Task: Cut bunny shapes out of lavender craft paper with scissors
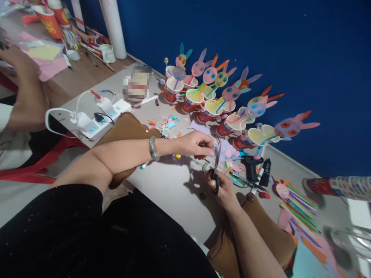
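Note:
My left hand (193, 144) is closed in a pinch, with a piece of purple paper (213, 151) at its fingertips. In my right hand (224, 190) are scissors (215, 178) with black handles, their blades pointing up beside the left fingertips. More purple paper pieces (227, 151), some with pink spots, lie just behind the blades. A black glue gun (251, 168) rests to the right of the scissors. Paper cups (193, 101) with rabbit-like paper heads (210, 75) on strips stand in rows beyond my hands.
A white power strip (106, 120) with plugs sits at the left of the table. Paper scraps (168, 124) are scattered near the cups. Colored pencils (303, 206) and stacked cups (333, 186) lie at the right. Another person's arm (27, 85) is at the left, near a red chair (43, 160).

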Demonstrator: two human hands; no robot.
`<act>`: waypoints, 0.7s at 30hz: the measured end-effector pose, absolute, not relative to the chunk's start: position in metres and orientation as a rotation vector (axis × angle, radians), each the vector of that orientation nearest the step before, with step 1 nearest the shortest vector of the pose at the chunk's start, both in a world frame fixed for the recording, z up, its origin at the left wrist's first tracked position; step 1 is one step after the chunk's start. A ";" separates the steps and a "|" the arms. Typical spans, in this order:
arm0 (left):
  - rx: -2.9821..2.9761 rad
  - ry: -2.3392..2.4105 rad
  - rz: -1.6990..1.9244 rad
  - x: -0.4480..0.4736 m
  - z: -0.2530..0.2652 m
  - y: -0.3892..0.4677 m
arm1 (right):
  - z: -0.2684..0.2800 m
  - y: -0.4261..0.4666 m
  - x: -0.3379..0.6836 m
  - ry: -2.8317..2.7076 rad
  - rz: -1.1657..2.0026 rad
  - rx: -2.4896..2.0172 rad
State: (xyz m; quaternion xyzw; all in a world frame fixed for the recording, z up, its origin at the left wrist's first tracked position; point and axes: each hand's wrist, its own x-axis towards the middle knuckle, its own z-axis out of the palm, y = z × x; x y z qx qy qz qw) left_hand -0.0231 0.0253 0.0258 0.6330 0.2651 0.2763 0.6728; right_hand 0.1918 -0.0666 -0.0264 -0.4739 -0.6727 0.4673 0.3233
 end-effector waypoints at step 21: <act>1.450 0.600 0.598 -0.023 0.026 0.026 | -0.027 -0.067 0.192 -1.774 1.232 -1.221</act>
